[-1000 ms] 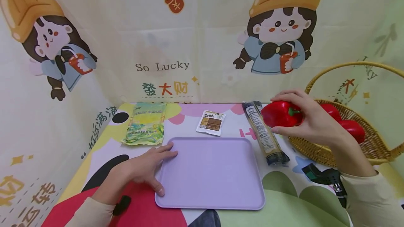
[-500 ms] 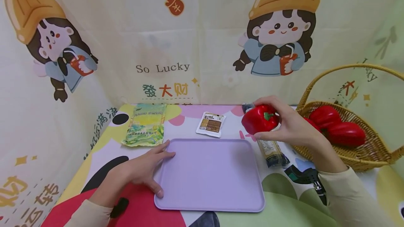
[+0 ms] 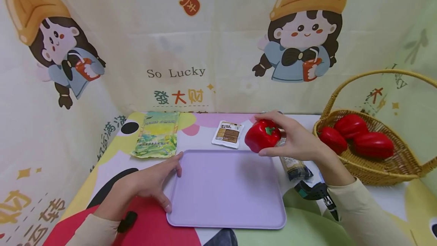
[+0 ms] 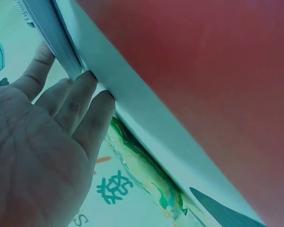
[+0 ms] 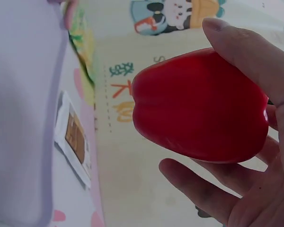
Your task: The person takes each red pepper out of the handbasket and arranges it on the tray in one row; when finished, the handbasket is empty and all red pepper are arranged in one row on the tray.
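Observation:
A red bell pepper with a green stem is held between the thumb and fingers of my right hand, raised over the far right corner of the lilac tray. The right wrist view shows the same bell pepper from its smooth side, with the right hand round its stem end. My left hand touches the tray's left edge with thumb and fingertips spread along it. In the left wrist view the left hand's fingers are fairly straight against that edge.
A wicker basket with several red peppers stands at the right. Behind the tray lie a yellow-green packet and a small white-brown sachet. A long dark-ended package lies right of the tray, partly hidden by the right hand.
My right hand has carried the bell pepper left and slightly down, from beside the basket to the tray's far right corner. The left hand has shifted slightly left at the tray's edge.

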`<state>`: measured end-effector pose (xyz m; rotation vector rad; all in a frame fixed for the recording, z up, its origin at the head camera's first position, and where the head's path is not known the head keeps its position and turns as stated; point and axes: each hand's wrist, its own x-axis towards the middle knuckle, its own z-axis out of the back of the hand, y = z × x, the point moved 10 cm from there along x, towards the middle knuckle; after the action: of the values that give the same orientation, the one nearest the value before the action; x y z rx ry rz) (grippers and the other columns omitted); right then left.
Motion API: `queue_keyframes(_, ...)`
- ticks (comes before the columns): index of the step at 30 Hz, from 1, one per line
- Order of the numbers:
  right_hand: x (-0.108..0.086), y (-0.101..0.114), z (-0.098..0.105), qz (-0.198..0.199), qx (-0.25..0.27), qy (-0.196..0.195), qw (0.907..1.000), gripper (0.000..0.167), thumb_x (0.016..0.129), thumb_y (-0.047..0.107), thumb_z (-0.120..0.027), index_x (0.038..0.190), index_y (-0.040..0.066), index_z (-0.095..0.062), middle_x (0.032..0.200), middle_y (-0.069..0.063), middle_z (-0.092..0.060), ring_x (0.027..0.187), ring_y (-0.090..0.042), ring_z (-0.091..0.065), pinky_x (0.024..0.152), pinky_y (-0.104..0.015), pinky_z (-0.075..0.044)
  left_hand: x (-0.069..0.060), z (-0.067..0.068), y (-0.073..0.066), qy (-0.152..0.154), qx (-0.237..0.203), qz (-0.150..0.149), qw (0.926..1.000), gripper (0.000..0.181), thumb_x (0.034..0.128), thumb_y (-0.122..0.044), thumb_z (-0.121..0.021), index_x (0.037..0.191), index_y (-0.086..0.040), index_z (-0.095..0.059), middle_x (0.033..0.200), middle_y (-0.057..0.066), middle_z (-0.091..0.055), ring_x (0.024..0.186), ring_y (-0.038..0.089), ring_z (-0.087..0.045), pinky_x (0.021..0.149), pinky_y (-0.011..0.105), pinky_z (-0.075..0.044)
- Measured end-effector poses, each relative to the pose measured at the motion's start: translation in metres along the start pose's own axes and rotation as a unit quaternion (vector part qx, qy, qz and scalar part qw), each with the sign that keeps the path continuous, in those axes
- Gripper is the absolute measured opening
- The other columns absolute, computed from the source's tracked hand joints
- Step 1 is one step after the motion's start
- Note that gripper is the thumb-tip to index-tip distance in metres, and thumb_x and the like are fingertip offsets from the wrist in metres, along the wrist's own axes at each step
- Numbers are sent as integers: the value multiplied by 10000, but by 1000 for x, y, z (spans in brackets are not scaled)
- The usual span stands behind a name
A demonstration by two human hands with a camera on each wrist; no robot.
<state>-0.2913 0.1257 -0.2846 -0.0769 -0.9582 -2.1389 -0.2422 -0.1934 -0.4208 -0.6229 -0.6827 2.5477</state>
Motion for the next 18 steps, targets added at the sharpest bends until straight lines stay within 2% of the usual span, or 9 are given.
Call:
queue_keyframes(3,2,-2,-6,-126,85,64,9999,924,722,254,-955,1498,242,-453,1444,-27,-540,1299,-255,-524,829,-337,-619,3,0,-3,45,62,-37,10000,743,559,-463,-1001,1099,-269,-529,1710,131,-162,1555,396,-170,1174,583,-359)
queue_keyframes(8,13,1,-22,-94,399,201,9990,919,719,256,-958,1485,249,-451,1439,12,-533,1316,-235,-512,852,-343,-617,0,0,1,10,117,89,9999,753,543,-500,-996,1099,-289,-534,1710,113,-169,1561,380,-164,1167,559,-383)
queue_keyframes(13,19,6,-32,-1,337,245,9991,886,739,291,-943,1475,291,-450,1428,34,-538,1300,-207,-524,849,-327,-615,1,-1,0,2,90,45,9999,755,539,-502,-996,1092,-277,-535,1711,116,-166,1557,393,-175,1172,564,-373)
queue_keyframes(18,27,5,-44,-4,444,284,9986,874,744,305,-936,1478,264,-462,1435,48,-532,1304,-195,-515,859,-328,-610,1,0,-3,31,72,2,10000,741,547,-469,-1003,1084,-258,-537,1711,125,-165,1549,403,-191,1177,579,-357)
